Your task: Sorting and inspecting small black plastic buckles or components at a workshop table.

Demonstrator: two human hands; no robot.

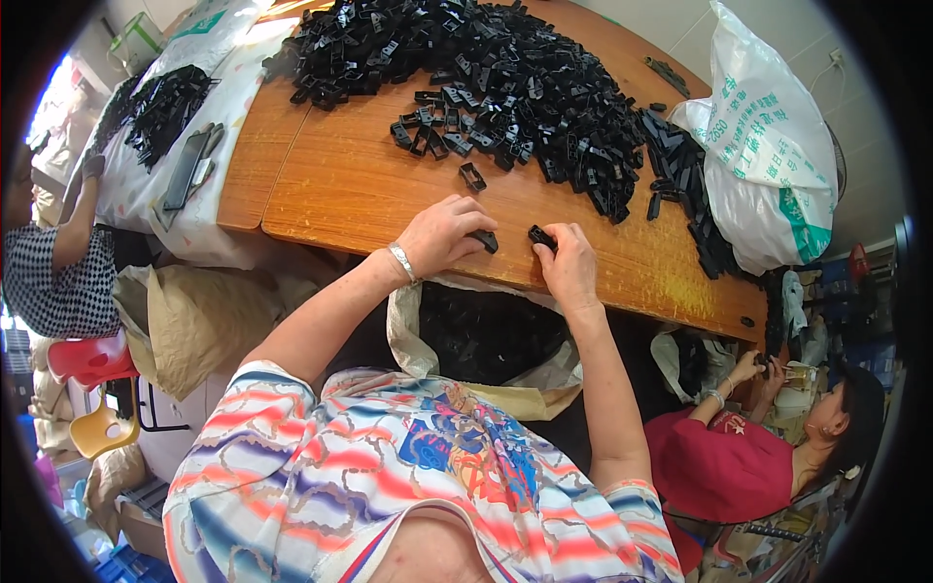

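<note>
Near the front edge of the wooden table (360, 189), my left hand (442, 233) is closed on a small black plastic piece (484, 240). A short way to its right, my right hand (570, 264) pinches another black plastic piece (540, 236) between thumb and fingers. The two pieces are apart. One loose black rectangular frame (472, 176) lies just beyond my left hand. Farther back spreads a large heap of similar black plastic frames (505, 78). Below the table edge, between my forearms, an open sack (403, 330) holds many black pieces.
Longer black strips (675, 160) lie at the table's right, beside a white plastic bag (768, 146). A co-worker in a red top (724, 462) handles something small at the right. At the left, another person (58, 277) sits by a covered table with a phone (185, 170). A brown sack (209, 325) stands nearby.
</note>
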